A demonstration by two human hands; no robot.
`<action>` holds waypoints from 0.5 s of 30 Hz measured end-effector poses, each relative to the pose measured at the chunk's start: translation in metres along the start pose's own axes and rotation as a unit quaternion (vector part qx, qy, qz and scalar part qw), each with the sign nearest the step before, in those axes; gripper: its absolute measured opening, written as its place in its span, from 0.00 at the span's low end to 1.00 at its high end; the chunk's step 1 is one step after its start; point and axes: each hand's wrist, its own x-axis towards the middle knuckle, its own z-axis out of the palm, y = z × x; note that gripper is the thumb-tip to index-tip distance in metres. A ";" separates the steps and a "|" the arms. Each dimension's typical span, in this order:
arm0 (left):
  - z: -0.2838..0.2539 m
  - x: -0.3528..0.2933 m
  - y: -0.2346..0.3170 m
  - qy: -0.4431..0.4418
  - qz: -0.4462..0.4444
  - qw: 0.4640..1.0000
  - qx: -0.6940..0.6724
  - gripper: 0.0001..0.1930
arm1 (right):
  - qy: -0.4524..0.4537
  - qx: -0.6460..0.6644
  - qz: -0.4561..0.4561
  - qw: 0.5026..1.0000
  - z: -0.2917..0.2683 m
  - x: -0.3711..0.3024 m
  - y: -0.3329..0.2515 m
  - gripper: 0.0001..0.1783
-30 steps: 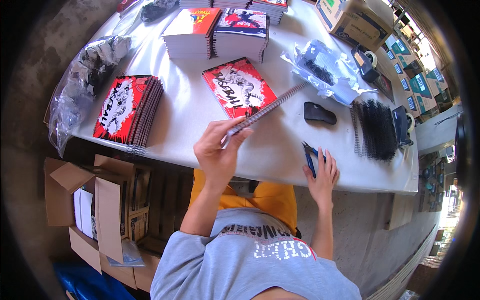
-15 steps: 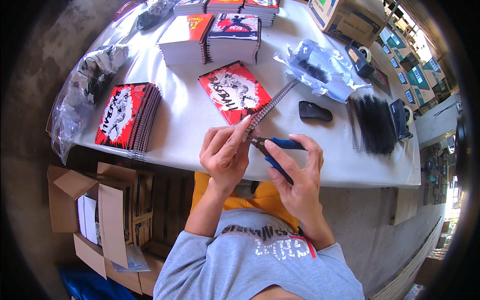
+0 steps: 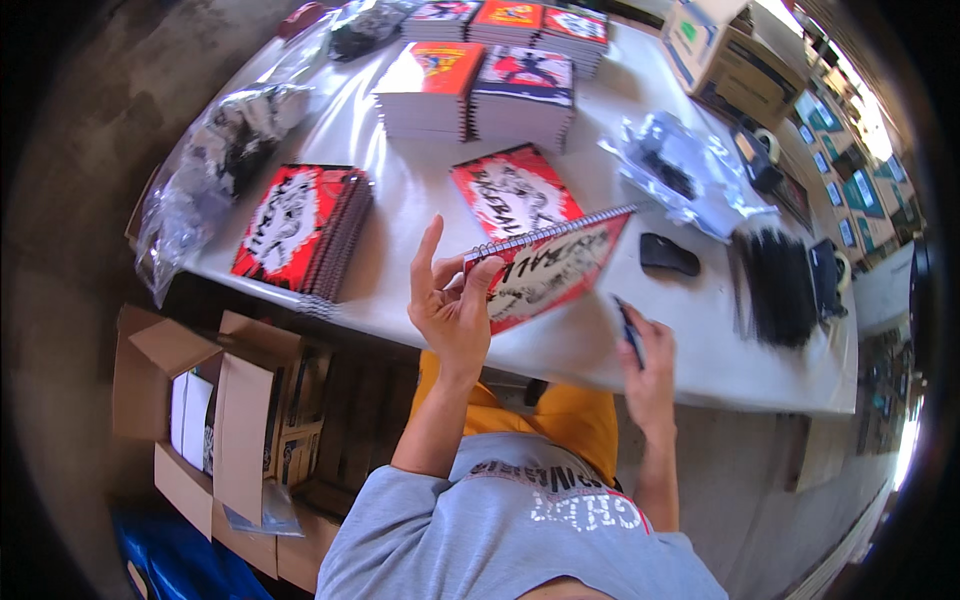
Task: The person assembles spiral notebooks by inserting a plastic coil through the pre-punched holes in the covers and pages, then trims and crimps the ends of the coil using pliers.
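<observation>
My left hand (image 3: 450, 300) pinches the corner of a red-and-white spiral notebook (image 3: 560, 270), tilted up over the table's near edge with its wire spine along the top. To its right my right hand (image 3: 650, 365) is closed around blue-handled pliers (image 3: 630, 325), apart from the notebook and a little blurred. Behind the held notebook, a red cover (image 3: 515, 190) of the same design lies flat on the table. A small black object (image 3: 669, 255), its kind unclear, rests on the cloth just beyond the pliers.
On the white table (image 3: 380, 290), a stack of bound red notebooks (image 3: 295, 230) lies left. Taller notebook stacks (image 3: 420, 105) stand behind. Right are black spiral coils (image 3: 775, 285), a tape dispenser (image 3: 828, 278) and crumpled wrapping (image 3: 700, 190). An open carton (image 3: 245, 430) sits below left.
The notebook has swung from edge-on to showing its cover. The pliers have come away from its spine, and my right hand has moved right with them. The whole view has shifted.
</observation>
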 end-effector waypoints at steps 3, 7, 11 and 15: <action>-0.023 0.011 -0.007 -0.008 -0.039 0.998 -0.043 0.28 | -0.058 -0.195 0.143 0.969 0.000 -0.009 0.029 0.25; -0.034 0.021 0.009 0.016 -0.068 0.982 -0.177 0.27 | 0.050 -0.174 0.023 0.983 0.013 0.018 0.009 0.29; -0.062 0.035 0.030 0.014 -0.012 0.979 -0.205 0.25 | 0.008 0.347 -0.063 0.936 0.046 0.076 -0.030 0.27; -0.104 0.063 0.049 0.115 0.092 0.978 -0.148 0.17 | -0.048 0.539 -0.050 0.840 0.072 0.126 -0.118 0.28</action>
